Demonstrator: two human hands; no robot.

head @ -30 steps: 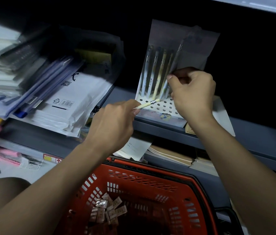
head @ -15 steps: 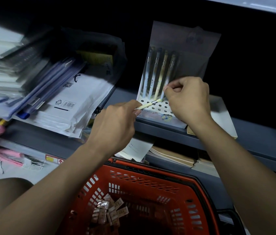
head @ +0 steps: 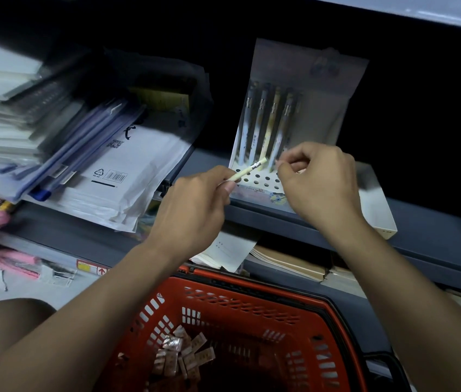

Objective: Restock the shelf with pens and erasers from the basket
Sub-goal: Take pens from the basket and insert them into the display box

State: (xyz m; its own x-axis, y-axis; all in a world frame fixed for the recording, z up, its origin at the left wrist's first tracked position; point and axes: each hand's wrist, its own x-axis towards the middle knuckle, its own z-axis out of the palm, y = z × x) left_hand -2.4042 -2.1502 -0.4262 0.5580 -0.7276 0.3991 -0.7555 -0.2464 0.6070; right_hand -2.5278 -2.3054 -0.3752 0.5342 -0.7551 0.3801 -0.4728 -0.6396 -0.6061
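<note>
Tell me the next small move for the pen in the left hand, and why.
Probably pass the pen to the right hand, or stand it in an empty hole of the pen display. The left hand pinches it just over the holed base, where four pens already stand upright.

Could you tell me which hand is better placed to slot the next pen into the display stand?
Left: the left hand already pinches a pen over the display stand; the right hand holds none.
</note>
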